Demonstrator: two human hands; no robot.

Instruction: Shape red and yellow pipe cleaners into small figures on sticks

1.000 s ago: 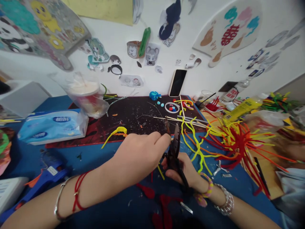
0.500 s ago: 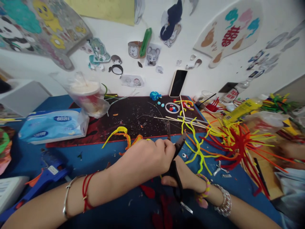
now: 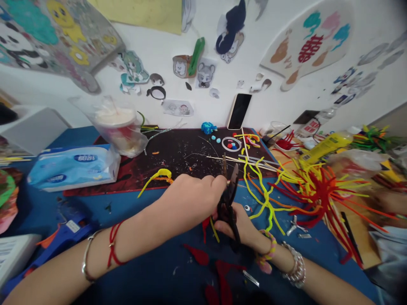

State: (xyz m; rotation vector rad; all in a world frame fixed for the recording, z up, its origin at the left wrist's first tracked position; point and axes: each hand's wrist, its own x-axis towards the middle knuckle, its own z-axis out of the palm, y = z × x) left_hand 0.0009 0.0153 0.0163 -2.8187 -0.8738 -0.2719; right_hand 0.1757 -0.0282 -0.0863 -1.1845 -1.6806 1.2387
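Observation:
Black scissors (image 3: 228, 203) are gripped in my right hand (image 3: 240, 226), their blades pointing away from me and slightly apart. Against the blades my left hand (image 3: 193, 197) is closed, knuckles up. Below its fingers hang a red piece and a thin yellow pipe cleaner (image 3: 215, 231); the pinched ends are hidden. Beyond the left hand, a bent yellow and orange pipe cleaner (image 3: 160, 173) lies on the table. Several red teardrop-shaped pieces (image 3: 199, 255) lie below my hands, beside a silver clip (image 3: 251, 278).
Yellow pipe cleaners (image 3: 267, 197) and a red bundle (image 3: 324, 197) spread to the right. A blue glue gun (image 3: 71, 226) and tissue pack (image 3: 74, 167) are left, a bagged cup (image 3: 117, 127) behind. A phone (image 3: 240, 111) leans on the wall. Another person's arm (image 3: 388, 201) is far right.
The scissors have turned more upright and their blades have come closer together. My left hand has shifted slightly left, and the red and yellow pieces below it show more.

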